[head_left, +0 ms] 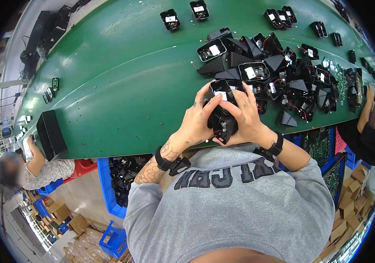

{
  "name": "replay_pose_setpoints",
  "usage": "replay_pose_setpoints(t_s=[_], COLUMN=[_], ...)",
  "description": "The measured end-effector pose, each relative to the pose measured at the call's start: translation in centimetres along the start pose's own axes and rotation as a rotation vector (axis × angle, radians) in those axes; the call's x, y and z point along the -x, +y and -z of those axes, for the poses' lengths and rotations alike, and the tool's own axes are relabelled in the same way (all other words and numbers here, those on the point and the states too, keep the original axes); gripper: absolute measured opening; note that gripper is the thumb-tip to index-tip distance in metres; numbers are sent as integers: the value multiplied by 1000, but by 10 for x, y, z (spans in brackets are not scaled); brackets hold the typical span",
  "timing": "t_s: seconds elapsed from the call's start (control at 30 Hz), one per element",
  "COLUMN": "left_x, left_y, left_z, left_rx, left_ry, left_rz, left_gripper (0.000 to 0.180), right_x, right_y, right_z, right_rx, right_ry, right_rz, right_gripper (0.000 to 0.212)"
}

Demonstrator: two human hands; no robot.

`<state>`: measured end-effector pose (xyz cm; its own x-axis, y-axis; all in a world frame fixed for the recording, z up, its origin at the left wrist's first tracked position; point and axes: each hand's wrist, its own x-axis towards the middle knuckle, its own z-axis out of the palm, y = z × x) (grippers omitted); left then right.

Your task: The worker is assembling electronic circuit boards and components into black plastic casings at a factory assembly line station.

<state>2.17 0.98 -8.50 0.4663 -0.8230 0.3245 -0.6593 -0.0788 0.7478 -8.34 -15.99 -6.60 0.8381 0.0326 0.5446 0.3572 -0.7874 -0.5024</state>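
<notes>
Near the table's front edge, my left hand [196,119] and my right hand [249,117] are wrapped round a black plastic housing [223,128] from both sides. Both thumbs press at its upper part, beside a white label. Small parts and a bit of wire show in the lower opening of the housing. My fingers cover its sides, so I cannot tell whether it is one piece or two put together. Just beyond my right hand lies a heap of similar black housings [254,72], many with white labels, green circuit boards and red wires.
The green table [121,87] carries more housings [170,19] at its far side. A black box [51,133] stands at the left, by a seated person [42,168]. Another person's arm [367,107] reaches in at the right. Below the edge is a blue crate [108,188] of black parts.
</notes>
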Motion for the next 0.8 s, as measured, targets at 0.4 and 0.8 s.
replay_pose_setpoints(t_s=[0.4,0.8], left_x=[1,55], left_y=[5,57], left_z=[2,74], left_rx=[173,-79], left_ry=[90,410], left_rz=[-32,39], left_gripper=[91,67], right_x=[-14,-67], right_y=[-4,-64], right_z=[-3,-45], right_rx=[-158,-357], right_ry=[76,104], right_rz=[34,363], right_gripper=[93,96])
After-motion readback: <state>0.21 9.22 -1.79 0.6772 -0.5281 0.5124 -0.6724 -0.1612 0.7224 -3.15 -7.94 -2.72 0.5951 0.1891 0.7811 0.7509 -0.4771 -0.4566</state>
